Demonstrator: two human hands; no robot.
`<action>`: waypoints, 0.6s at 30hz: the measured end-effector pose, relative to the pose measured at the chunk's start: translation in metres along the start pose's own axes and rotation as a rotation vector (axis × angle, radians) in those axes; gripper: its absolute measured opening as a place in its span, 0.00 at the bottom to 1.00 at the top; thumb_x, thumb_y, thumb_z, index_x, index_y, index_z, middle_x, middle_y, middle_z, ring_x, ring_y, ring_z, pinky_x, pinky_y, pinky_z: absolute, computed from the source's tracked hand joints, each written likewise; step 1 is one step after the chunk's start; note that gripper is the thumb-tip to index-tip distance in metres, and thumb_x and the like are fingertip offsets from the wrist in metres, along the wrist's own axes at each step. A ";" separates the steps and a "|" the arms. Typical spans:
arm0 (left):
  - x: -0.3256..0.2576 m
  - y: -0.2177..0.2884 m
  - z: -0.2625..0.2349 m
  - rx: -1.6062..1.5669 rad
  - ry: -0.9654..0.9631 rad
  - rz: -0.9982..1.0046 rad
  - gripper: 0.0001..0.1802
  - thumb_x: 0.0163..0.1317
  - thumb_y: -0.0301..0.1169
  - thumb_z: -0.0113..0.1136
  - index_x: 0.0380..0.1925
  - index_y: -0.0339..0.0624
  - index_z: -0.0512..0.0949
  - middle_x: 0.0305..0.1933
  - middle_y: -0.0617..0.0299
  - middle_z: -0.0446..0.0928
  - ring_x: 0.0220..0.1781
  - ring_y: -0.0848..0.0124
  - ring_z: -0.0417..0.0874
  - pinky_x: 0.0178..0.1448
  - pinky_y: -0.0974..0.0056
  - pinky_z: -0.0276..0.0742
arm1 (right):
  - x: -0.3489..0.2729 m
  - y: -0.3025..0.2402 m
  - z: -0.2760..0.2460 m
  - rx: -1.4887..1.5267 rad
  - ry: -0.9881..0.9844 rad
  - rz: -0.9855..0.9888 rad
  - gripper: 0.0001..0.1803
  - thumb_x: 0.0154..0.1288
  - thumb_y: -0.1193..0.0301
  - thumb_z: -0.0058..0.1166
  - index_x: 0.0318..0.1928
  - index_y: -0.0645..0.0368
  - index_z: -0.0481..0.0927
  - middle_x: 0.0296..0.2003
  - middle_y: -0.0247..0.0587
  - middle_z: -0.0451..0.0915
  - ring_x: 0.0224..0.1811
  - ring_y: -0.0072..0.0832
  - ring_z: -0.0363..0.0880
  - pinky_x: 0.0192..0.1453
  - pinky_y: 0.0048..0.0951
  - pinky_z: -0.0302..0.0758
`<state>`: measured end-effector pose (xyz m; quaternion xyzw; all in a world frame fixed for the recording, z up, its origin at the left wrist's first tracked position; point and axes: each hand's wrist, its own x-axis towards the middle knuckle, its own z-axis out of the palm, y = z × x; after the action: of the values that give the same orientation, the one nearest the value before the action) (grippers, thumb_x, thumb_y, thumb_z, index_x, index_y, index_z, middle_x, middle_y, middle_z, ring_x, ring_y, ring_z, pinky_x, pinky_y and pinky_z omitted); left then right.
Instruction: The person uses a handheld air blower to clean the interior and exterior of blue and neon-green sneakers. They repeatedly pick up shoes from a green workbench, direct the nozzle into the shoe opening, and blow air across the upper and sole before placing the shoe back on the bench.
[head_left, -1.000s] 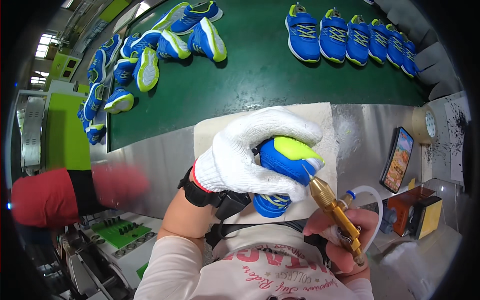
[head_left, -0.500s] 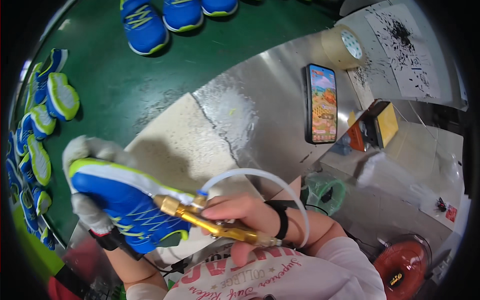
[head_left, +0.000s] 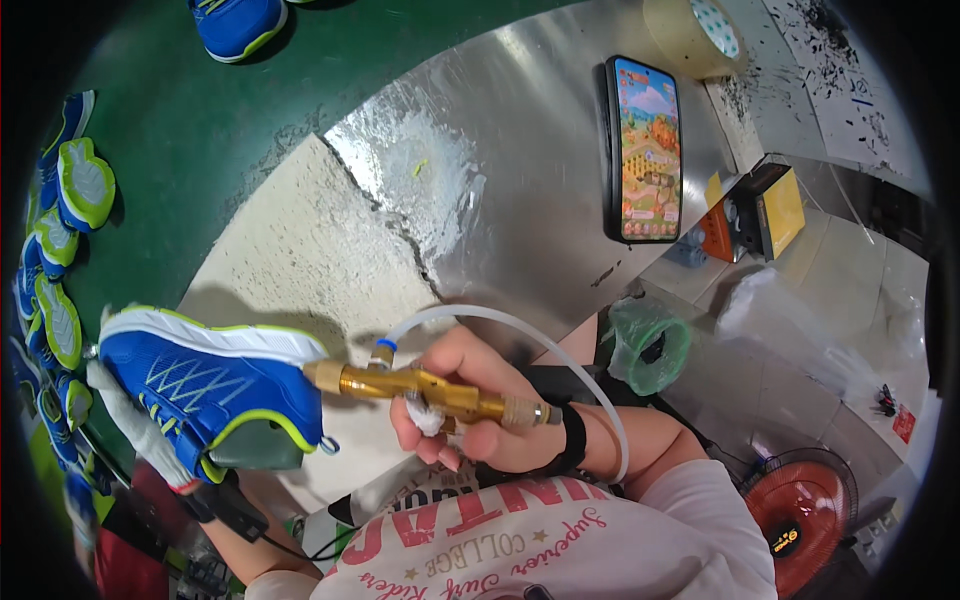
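Note:
A blue sneaker (head_left: 200,375) with a white midsole and lime trim lies on its side in the air, sole edge uppermost, toe to the left. My left hand (head_left: 135,420), in a white glove, grips it from the toe and upper side; most of its fingers are hidden behind the shoe. My bare right hand (head_left: 475,395) is closed around a brass air gun (head_left: 425,390), from which a clear hose (head_left: 500,315) loops back over the wrist. The gun's nozzle points left, close to the heel end of the midsole; I cannot tell whether they touch. A white wad shows under the gun.
Several blue sneakers (head_left: 85,185) line the left side of the green table (head_left: 250,110). A phone (head_left: 648,150) with a lit screen lies on the metal sheet (head_left: 540,160), near a tape roll (head_left: 700,35). At right are a lined green bin (head_left: 650,350) and a red fan (head_left: 800,520).
The sneaker has turned so its sole edge lies more level and its opening faces down. The nozzle has gone from the midsole's side to the heel end. The whole view has shifted.

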<state>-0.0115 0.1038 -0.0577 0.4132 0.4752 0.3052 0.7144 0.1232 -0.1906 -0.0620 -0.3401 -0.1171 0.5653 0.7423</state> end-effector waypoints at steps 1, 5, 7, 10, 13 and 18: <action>-0.011 0.001 -0.005 -0.013 0.003 -0.062 0.35 0.66 0.56 0.46 0.60 0.38 0.65 0.57 0.51 0.72 0.57 0.60 0.75 0.63 0.55 0.71 | 0.000 0.000 0.000 0.019 0.018 0.001 0.35 0.60 0.42 0.50 0.49 0.57 0.56 0.35 0.45 0.74 0.28 0.20 0.72 0.27 0.20 0.70; -0.077 -0.004 0.002 -0.064 -0.029 -0.128 0.32 0.68 0.54 0.44 0.57 0.36 0.68 0.55 0.52 0.75 0.55 0.59 0.78 0.59 0.54 0.75 | 0.002 0.002 0.005 0.056 0.079 0.044 0.29 0.68 0.46 0.43 0.48 0.61 0.56 0.36 0.46 0.73 0.28 0.20 0.73 0.28 0.22 0.72; -0.102 -0.008 -0.013 -0.120 0.178 -0.132 0.29 0.68 0.50 0.47 0.58 0.38 0.68 0.59 0.54 0.73 0.58 0.58 0.76 0.59 0.51 0.76 | 0.001 0.009 0.007 0.087 0.063 0.009 0.27 0.70 0.49 0.42 0.48 0.61 0.56 0.37 0.47 0.73 0.29 0.20 0.73 0.28 0.22 0.72; -0.144 -0.014 -0.019 -0.008 0.150 -0.215 0.29 0.68 0.50 0.46 0.60 0.40 0.66 0.61 0.53 0.70 0.59 0.61 0.75 0.47 0.51 0.83 | -0.008 0.015 0.007 -0.034 0.069 -0.018 0.27 0.69 0.52 0.47 0.50 0.63 0.56 0.39 0.46 0.72 0.31 0.20 0.72 0.29 0.22 0.73; -0.178 -0.015 -0.020 -0.078 0.160 -0.347 0.31 0.69 0.48 0.46 0.63 0.38 0.61 0.61 0.50 0.70 0.57 0.57 0.76 0.45 0.47 0.84 | -0.016 0.017 0.013 -0.263 0.072 -0.093 0.34 0.63 0.50 0.54 0.53 0.63 0.55 0.40 0.44 0.73 0.32 0.18 0.71 0.32 0.20 0.73; -0.194 -0.026 -0.009 -0.271 -0.195 -0.584 0.38 0.64 0.49 0.55 0.65 0.35 0.57 0.58 0.42 0.71 0.53 0.48 0.78 0.45 0.48 0.84 | -0.033 0.017 0.011 -0.629 -0.010 -0.011 0.44 0.53 0.46 0.63 0.56 0.70 0.63 0.35 0.38 0.74 0.32 0.18 0.71 0.34 0.19 0.72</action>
<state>-0.0884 -0.0667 -0.0001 0.1881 0.4581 0.1072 0.8621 0.0929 -0.2147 -0.0578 -0.5493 -0.2918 0.4991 0.6033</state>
